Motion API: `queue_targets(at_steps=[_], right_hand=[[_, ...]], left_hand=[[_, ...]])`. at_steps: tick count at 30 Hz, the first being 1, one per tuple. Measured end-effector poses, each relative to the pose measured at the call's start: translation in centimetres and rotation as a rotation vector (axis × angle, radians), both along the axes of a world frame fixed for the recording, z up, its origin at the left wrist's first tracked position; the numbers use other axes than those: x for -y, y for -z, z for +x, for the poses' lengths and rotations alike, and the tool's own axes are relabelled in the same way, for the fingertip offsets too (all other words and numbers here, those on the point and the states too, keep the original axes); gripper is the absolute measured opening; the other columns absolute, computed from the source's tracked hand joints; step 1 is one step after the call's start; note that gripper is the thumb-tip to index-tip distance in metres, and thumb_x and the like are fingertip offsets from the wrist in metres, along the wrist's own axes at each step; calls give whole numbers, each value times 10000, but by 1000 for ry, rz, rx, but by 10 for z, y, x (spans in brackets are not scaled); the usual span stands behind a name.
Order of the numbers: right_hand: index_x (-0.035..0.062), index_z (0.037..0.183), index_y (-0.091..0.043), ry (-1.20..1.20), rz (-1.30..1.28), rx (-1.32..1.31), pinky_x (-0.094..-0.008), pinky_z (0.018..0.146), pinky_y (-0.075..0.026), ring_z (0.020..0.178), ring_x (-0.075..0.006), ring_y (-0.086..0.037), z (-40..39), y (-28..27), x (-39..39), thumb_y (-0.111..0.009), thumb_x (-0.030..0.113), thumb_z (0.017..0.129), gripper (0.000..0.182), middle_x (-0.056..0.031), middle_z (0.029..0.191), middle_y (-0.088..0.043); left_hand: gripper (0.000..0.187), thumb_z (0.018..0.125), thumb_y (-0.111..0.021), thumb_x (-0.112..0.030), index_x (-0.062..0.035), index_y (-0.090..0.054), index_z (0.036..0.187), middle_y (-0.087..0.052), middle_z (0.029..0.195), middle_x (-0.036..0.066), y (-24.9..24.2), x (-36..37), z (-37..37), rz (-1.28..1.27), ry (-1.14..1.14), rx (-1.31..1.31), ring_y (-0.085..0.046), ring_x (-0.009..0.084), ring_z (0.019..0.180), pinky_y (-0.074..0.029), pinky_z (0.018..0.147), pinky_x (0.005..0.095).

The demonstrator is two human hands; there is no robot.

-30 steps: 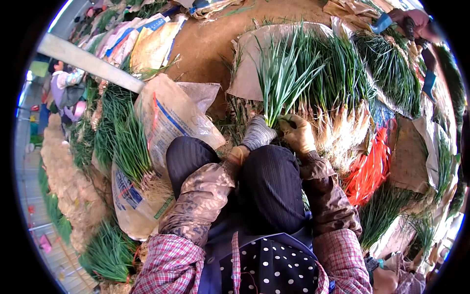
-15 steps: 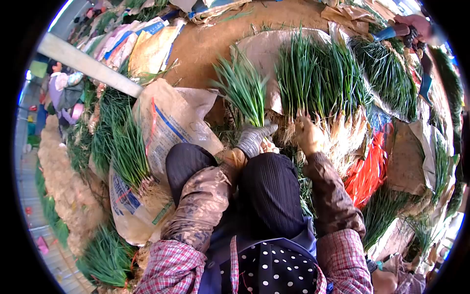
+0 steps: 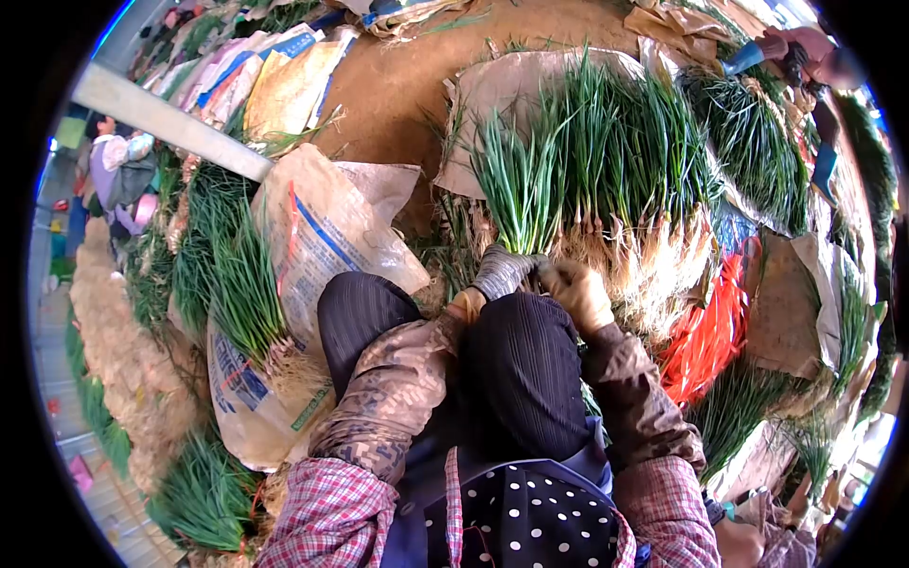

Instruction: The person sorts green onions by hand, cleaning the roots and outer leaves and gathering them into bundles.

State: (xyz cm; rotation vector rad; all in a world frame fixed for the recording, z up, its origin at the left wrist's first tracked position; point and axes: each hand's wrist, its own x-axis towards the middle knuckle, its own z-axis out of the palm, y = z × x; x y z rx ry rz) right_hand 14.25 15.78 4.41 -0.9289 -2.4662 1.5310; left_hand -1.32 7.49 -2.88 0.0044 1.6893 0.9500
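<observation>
My gloved left hand [image 3: 506,273] is closed round the lower stems of a bunch of green onions [image 3: 519,185], whose leaves point up and away from me. Close beside it, my gloved right hand [image 3: 578,292] has its fingers curled near the bunch's base; whatever they pinch is too small to tell. Just beyond and to the right lies a wide row of green onions [image 3: 634,142], with pale stringy roots [image 3: 663,270] toward me.
Red plastic strips [image 3: 708,331] lie to the right. A printed sack [image 3: 317,222] and another onion bunch [image 3: 248,293] are at left, under a pale bar [image 3: 170,123]. Other people are at the far left [image 3: 123,170] and upper right [image 3: 805,57].
My left hand and its bunch have shifted right, and the leaves now stand beside the row. My right hand has drawn back from the row, down and left toward my left hand.
</observation>
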Motion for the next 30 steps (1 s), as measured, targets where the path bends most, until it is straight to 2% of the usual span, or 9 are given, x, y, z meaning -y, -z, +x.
queue_targets(at_steps=[3,6,8,11,15,19,23,27,30], right_hand=[[-14,1132,-571,299,-318,100,-329,832,-484,984,-236,-602,-28,-20,-18,-576,418,884,498,-172,1045,-645],[-23,1053,-609,479,-599,-209,-283,727,-510,814,-204,-640,-50,36,-24,-666,281,844,373,-131,928,-676],[-16,978,-635,646,-747,-47,-267,616,-515,689,-182,-635,-51,12,-12,-676,158,829,233,-116,867,-680],[16,857,-677,242,-49,127,-308,572,-530,635,-207,-648,-23,58,0,-654,134,805,131,-156,778,-677],[22,914,-663,-302,249,175,-347,645,-527,676,-241,-655,12,91,7,-650,297,807,295,-161,768,-667],[72,1211,-485,224,421,324,-416,605,-506,676,-288,-637,-31,26,-7,-616,466,818,572,-154,702,-635],[58,795,-656,228,429,526,-398,650,-522,778,-319,-652,-56,43,-40,-675,252,755,199,-150,821,-670],[91,933,-647,122,404,408,-298,495,-503,533,-121,-565,-33,31,-18,-579,281,893,206,-75,735,-653],[105,771,-606,64,433,19,-346,512,-512,553,-169,-616,-6,23,12,-641,271,825,177,-94,660,-650]], left_hand=[[487,647,-815,-337,46,-616,873,-664,787,178,-55,-4,3,-67,58,-25,-660,224,687,-542,628,354],[508,658,-800,-322,52,-615,947,-673,843,167,-79,2,9,-31,56,-222,-662,240,736,-537,687,358],[541,655,-798,-323,58,-607,988,-669,884,178,-102,1,10,-147,6,-280,-662,250,776,-535,715,361],[565,670,-784,-303,71,-582,1041,-646,968,207,-59,-1,1,-229,17,-354,-654,271,857,-534,754,355],[464,734,-729,-227,80,-576,1046,-644,979,208,-67,0,4,-79,-91,-186,-659,247,841,-543,687,365],[318,754,-714,-130,48,-582,981,-650,909,171,-95,2,9,-39,-106,-197,-652,234,673,-520,514,360],[281,752,-732,-96,23,-586,960,-647,821,116,-39,8,12,212,-258,-22,-640,242,635,-510,472,369],[462,666,-818,-293,46,-590,882,-641,772,126,-43,8,2,29,-52,-225,-631,247,641,-523,546,357],[597,569,-853,-431,63,-605,792,-641,720,147,-15,7,-1,-44,21,-196,-630,227,643,-513,574,337]])
